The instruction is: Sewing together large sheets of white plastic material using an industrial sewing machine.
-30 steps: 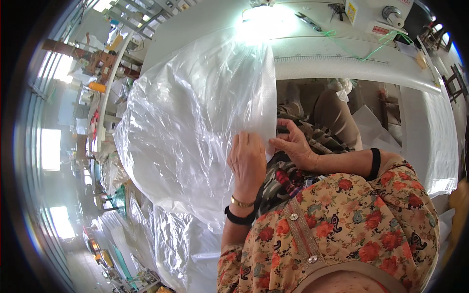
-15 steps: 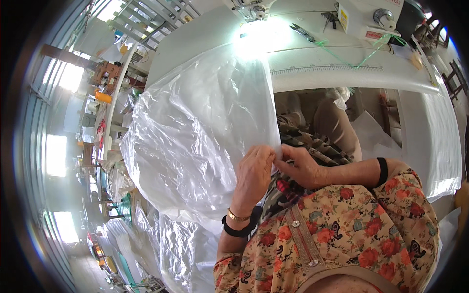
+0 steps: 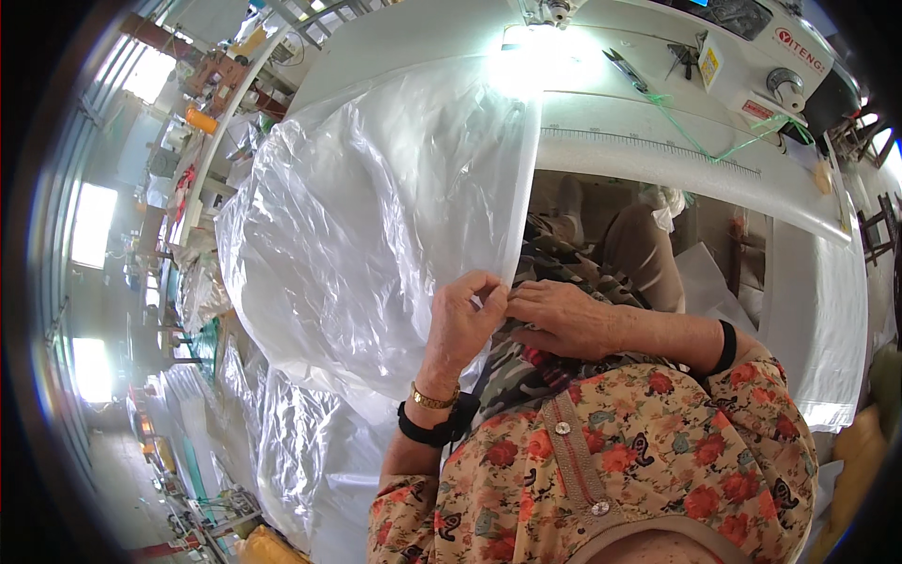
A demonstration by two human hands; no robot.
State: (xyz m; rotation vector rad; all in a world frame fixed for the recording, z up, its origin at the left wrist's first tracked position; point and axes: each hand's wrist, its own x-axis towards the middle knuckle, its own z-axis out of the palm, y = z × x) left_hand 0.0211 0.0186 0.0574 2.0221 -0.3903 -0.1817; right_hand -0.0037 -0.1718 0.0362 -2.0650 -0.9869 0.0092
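A large clear plastic sheet (image 3: pixel 366 216) spreads over the table's left part and hangs down toward my lap. Its folded right edge runs from the brightly lit sewing machine needle area (image 3: pixel 554 17) down to my hands. My left hand (image 3: pixel 465 320) is closed in a pinch on that edge, thumb and forefinger together. Right beside it, my right hand (image 3: pixel 564 318) grips the same edge with bent fingertips, the two hands nearly touching. The bit of plastic between the fingertips is mostly hidden.
The sewing machine's white body (image 3: pixel 752 70) stands at the far right. Thread snips (image 3: pixel 628 70), a black tool (image 3: pixel 684 61) and green string (image 3: pixel 691 141) lie on the tabletop. A ruler strip (image 3: pixel 648 146) lines its near edge. More plastic sheeting (image 3: pixel 817 320) hangs at right.
Both hands have shifted slightly left along the sheet's edge. My right fingers now lie more across it, pointing left. The whole view has turned a little.
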